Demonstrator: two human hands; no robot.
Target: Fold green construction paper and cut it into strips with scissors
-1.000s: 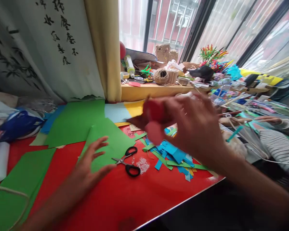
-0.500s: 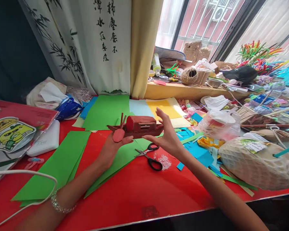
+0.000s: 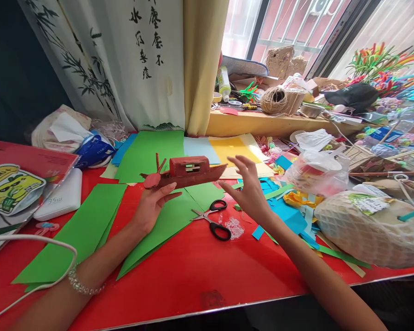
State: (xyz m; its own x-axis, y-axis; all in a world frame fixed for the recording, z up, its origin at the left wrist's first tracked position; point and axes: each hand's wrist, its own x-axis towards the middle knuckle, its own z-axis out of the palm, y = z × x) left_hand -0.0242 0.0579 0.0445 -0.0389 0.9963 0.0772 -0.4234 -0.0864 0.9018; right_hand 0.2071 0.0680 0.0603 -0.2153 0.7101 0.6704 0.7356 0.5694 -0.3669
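A small reddish-brown model boat, with a rounded cabin and thin sticks at its left end, is held above the table. My left hand grips it from below at the left end, beside a round red disc. To the right of the boat's pointed end, my right hand is open with fingers spread, apart from the boat. Black-handled scissors lie partly open on the red table below, next to green paper sheets.
Blue paper scraps and a netted, pale round bundle lie on the right. Folded green paper, a white power bank and a white cable are on the left. Twine and craft supplies crowd the windowsill.
My right hand has come away from the boat's right end. The boat has shifted slightly left and turned, its right end now tilted up, still in my left hand.
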